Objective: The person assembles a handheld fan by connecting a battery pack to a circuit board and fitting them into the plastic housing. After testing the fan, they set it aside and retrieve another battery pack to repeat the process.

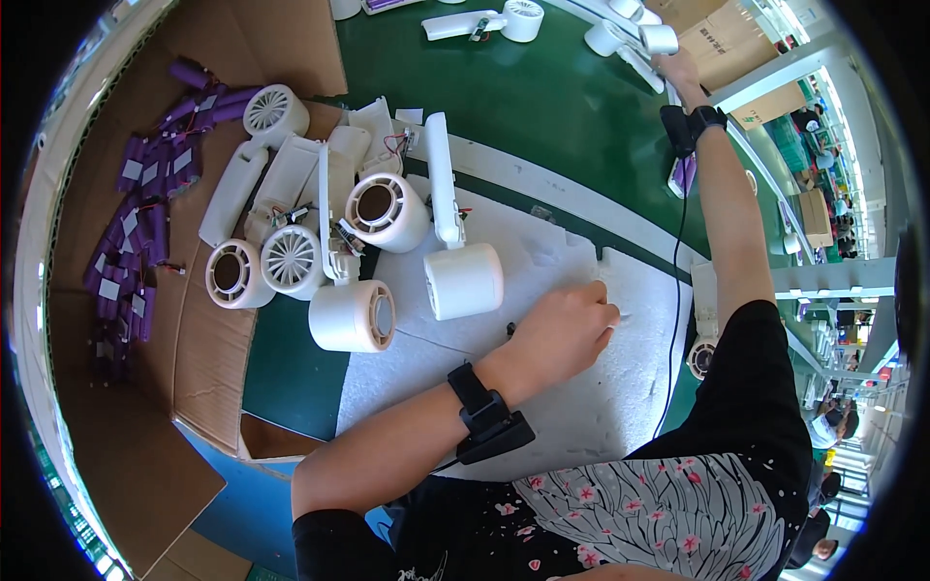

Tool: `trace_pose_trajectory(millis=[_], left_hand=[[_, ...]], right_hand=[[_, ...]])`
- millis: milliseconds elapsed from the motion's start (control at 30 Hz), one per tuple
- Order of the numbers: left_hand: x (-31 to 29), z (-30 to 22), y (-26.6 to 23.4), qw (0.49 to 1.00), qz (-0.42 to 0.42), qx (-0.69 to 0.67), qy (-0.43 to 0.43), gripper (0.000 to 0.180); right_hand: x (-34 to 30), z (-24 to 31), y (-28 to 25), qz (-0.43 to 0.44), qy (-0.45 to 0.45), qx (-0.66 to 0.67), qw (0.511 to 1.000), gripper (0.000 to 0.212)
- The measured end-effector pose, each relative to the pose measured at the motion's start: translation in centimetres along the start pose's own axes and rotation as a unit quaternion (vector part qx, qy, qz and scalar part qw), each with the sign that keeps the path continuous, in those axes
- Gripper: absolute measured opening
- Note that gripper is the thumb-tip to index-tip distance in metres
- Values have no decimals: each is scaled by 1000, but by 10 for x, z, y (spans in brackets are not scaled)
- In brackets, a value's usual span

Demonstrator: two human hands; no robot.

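Hands: well apart from each other. Left hand [565,334] is over the white foam sheet [630,397], fingers curled inward; whether anything small sits inside them cannot be told, nor whether the hand rests on the foam. Right hand [678,70] is stretched out to the far right part of the green desk [542,107], right at a white fan head [659,39]; its fingers are too small and partly hidden, so a grip cannot be confirmed.

Location of that fan head: upper right, among other white parts, near a cardboard carton [727,48].

Nearest to the left hand: a white handheld fan [464,281], lying on the foam, handle pointing away from the person. To its left, a cluster of similar white fan units [352,316], some with wires and small boards exposed. Further left, an open cardboard box [208,339] containing purple battery packs [184,165] with pale labels.

Both wrists carry black wrist devices [482,416]. A black cable [679,242] runs down from the right one, across the foam's right side.
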State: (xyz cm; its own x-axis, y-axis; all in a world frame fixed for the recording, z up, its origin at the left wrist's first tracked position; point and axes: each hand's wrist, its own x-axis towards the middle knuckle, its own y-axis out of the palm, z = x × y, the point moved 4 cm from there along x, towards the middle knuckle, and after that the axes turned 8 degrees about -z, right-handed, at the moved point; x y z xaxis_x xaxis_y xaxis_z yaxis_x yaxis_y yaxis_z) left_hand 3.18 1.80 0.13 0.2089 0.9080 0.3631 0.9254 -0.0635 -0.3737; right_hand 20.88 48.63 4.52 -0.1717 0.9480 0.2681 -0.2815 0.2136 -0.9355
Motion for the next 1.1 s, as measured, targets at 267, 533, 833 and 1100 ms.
trace_pose_trajectory(millis=[267, 533, 833, 1100], left_hand=[[5, -4, 3, 1000, 2, -2, 4, 7], [7, -2, 7, 1000, 2, -9, 14, 6], [6, -3, 7, 999, 12, 27, 26, 6], [2, -13, 9, 993, 79, 58, 72, 11]], right_hand=[[-30, -23, 4, 100, 61, 219, 969, 60], [-58, -10, -2, 163, 99, 279, 941, 56], [-145, 73, -77, 171, 88, 432, 881, 46], [-296, 217, -75, 201, -47, 359, 910, 46]])
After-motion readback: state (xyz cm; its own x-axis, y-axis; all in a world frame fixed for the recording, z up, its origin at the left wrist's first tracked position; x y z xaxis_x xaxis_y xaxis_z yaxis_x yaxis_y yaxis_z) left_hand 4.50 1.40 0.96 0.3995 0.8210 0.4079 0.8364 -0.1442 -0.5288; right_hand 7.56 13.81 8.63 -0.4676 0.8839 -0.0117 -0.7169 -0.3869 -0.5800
